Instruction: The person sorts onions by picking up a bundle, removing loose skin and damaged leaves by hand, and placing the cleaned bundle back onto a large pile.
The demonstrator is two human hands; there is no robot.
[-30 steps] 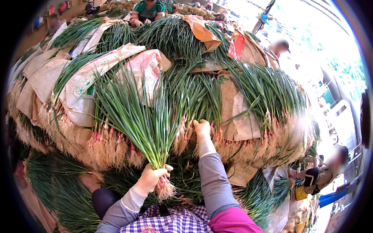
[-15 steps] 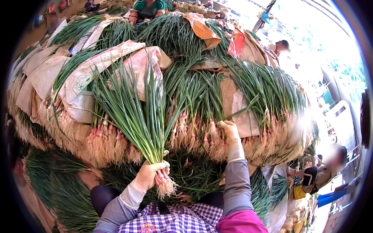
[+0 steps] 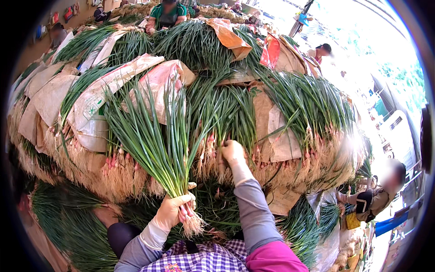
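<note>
My left hand (image 3: 174,209) is closed around the lower stems of a thick bunch of spring onions (image 3: 170,154). Their long green leaves fan up and away from me, while pinkish bulbs and pale roots stick out below my fist. My right hand (image 3: 233,152) reaches forward to the edge of the heap, its fingers curled on spring onions (image 3: 221,156) just above their roots. How many stems it grips is hidden by the hand.
A big heap of spring onions (image 3: 312,102) spreads ahead, roots toward me, partly covered by sacks (image 3: 93,120). More lie low at the left (image 3: 68,222) and by my knees. A person sits at the right (image 3: 378,199); another is across the heap (image 3: 165,18).
My right hand has moved left along the front of the heap to another clump of spring onions. My left hand still holds its bunch in nearly the same place.
</note>
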